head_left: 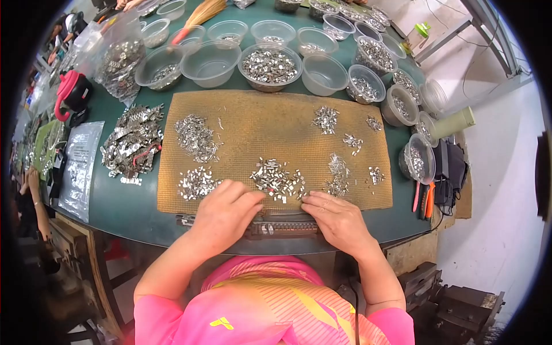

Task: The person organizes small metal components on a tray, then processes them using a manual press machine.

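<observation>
A long dark slotted bar (282,229) lies along the table's front edge, with small metal pieces in a row in it. My left hand (226,210) rests over its left part, thumb and fingertips pinched together beside the middle pile of small silver metal pieces (277,178). At the right edge of that pile, my right hand (338,215) has its fingers closed in a pinch too. Whatever sits between either hand's fingertips is too small to make out. A tan textured mat (264,126) carries these pieces, and another silver pile (197,184) is beside my left hand.
More small piles (326,119) dot the mat. Clear plastic bowls (270,66), several filled with metal pieces, curve around its back and right. Linked metal strips (133,141) are heaped at left, near a red-lidded cup (73,92). Pliers (428,200) lie at right.
</observation>
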Demonstrator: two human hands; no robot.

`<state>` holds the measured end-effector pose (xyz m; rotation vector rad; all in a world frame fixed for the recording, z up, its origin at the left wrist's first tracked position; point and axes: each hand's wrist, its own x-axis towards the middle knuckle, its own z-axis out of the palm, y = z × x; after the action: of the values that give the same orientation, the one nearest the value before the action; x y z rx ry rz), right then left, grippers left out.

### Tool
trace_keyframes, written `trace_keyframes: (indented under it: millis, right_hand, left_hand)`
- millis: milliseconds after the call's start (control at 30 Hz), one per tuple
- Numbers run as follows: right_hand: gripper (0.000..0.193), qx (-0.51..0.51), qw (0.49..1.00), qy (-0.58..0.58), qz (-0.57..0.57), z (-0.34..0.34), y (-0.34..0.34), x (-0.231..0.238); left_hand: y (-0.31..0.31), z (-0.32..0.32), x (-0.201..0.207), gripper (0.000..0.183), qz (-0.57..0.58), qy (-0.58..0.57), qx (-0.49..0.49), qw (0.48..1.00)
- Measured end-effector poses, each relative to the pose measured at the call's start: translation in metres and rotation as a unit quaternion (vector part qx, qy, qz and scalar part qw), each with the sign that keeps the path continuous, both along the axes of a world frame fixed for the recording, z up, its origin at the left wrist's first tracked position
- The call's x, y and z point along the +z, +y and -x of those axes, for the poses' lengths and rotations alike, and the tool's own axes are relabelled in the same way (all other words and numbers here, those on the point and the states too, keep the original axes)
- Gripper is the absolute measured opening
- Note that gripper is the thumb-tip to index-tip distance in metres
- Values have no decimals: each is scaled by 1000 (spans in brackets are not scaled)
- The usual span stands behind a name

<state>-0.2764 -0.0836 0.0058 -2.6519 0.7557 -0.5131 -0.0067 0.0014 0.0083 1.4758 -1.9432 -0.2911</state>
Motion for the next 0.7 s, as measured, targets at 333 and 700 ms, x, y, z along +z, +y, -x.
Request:
trace_keyframes:
  millis: [333, 700]
  right_hand:
    - [11, -125, 991, -47, 9, -17, -14, -5]
    - [12, -130, 986, 14, 104, -33, -21, -20]
  left_hand:
    - [-28, 1, 11, 18, -12, -41, -62, 997]
    - [-60, 22, -2, 14, -32, -80, -96, 992]
